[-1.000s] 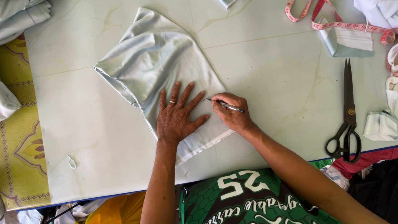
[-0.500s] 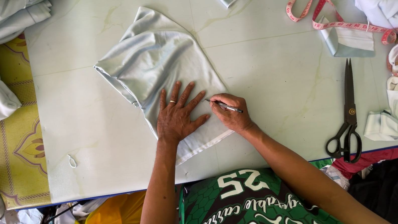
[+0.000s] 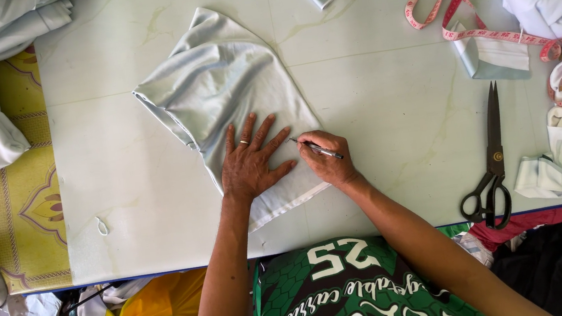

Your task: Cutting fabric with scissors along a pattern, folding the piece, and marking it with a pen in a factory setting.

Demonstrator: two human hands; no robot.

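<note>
My left hand [image 3: 251,166] lies flat, fingers spread wide, pinning a folded pale cloth [image 3: 224,100] to the white table [image 3: 389,109] so it stays put. Just beside it, my right hand [image 3: 328,159] pinches a pen [image 3: 315,149], tip on the cloth's edge. Black scissors [image 3: 490,161] and a pink measuring tape [image 3: 463,10] lie well apart, rightward.

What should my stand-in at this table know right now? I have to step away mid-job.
Left hand: flat, fingers spread, pinning the folded pale fabric piece to the table.
Right hand: holds a pen, tip at the fabric's right edge.
Scissors and pink tape measure lie untouched to the right.
Done: fabric folded and laid out. Left: marking underway; nothing cut.
</note>
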